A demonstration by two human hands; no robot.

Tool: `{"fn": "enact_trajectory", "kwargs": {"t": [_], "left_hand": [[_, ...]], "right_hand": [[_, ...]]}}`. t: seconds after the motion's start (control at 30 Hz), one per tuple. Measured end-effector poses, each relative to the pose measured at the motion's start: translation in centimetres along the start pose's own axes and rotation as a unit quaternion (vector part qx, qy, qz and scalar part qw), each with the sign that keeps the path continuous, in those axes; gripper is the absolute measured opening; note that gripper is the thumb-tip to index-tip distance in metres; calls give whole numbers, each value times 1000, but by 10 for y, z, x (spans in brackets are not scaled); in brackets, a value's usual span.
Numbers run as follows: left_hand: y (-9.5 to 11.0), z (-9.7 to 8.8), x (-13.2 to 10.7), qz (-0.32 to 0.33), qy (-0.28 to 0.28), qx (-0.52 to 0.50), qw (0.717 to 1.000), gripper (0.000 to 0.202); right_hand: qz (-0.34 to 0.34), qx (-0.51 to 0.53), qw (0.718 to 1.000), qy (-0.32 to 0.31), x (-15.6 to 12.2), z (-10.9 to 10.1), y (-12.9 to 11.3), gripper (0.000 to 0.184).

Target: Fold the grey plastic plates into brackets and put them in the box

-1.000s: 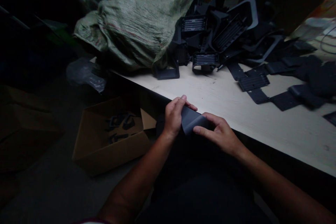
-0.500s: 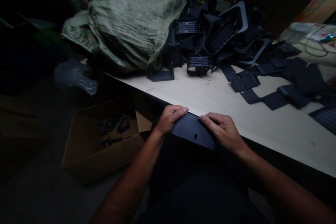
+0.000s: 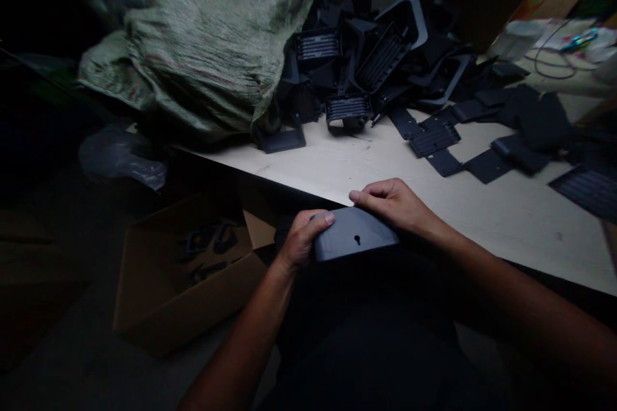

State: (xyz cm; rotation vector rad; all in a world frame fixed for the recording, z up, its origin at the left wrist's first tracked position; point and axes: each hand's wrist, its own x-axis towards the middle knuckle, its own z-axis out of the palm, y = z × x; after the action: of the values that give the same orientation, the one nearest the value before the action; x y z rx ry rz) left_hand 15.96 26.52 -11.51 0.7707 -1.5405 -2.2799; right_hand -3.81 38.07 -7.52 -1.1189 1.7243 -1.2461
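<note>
A dark grey plastic panel (image 3: pixel 344 237) with a small keyhole-shaped opening is held in front of my body, just off the table's front edge. My left hand (image 3: pixel 304 239) grips its left end, thumb lying on the upper face and fingers hidden beneath. At the panel's top right edge is my right hand (image 3: pixel 393 204), its fingers curled and its thumb and index close together; the palm side of that grip is hidden. Beyond the hands, loose flat black plates (image 3: pixel 486 164) lie on the table (image 3: pixel 409 186).
A heap of black plastic frames and slatted parts (image 3: pixel 380 58) covers the table's far side, beside a large greenish woven sack (image 3: pixel 207 45). Below left stands an open cardboard box (image 3: pixel 164 305) with several black parts inside. A clear plastic bag (image 3: pixel 120 157) hangs by the table's left end.
The panel has turned in my hands, with its lower edge now closer to level and its face lighter. My right hand has slid up along the top edge. The view has shifted slightly rightward.
</note>
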Motion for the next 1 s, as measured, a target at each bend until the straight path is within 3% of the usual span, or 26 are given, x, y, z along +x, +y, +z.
{"fn": "enact_trajectory", "kwargs": {"t": [0.1, 0.17, 0.2, 0.27, 0.37, 0.43, 0.5, 0.63, 0.77, 0.87, 1.0], "left_hand": [[2, -5, -1, 52, 76, 5, 996, 44], [3, -7, -1, 101, 143, -10, 984, 42], [4, -7, -1, 125, 173, -18, 977, 41], [5, -5, -2, 153, 204, -21, 967, 40], [3, 2, -6, 129, 163, 16, 978, 39], [1, 6, -8, 112, 126, 35, 985, 38], [-2, 8, -9, 120, 114, 16, 986, 37], [0, 4, 0, 109, 78, -113, 984, 40], [8, 6, 15, -17, 1, -184, 983, 50], [13, 20, 21, -70, -44, -231, 969, 39], [16, 44, 15, -1, 24, -250, 968, 22]], "right_hand": [[-73, -60, 987, 130, 0, -8, 1, 42], [-67, -41, 981, 175, -4, -12, 5, 42], [-41, -5, 985, 167, -7, -11, 8, 45], [41, 97, 991, 82, -13, -4, 12, 53], [139, 264, 954, -38, -23, 20, 12, 57], [140, 349, 926, -30, -26, 35, 8, 51], [110, 376, 920, -9, -29, 43, 4, 44], [31, 248, 965, -87, -37, 39, 1, 36], [-50, 35, 987, -146, -40, 34, 5, 25], [-71, 33, 989, -123, -40, 40, 6, 26], [-46, 131, 990, -19, -47, 54, 6, 32]]}}
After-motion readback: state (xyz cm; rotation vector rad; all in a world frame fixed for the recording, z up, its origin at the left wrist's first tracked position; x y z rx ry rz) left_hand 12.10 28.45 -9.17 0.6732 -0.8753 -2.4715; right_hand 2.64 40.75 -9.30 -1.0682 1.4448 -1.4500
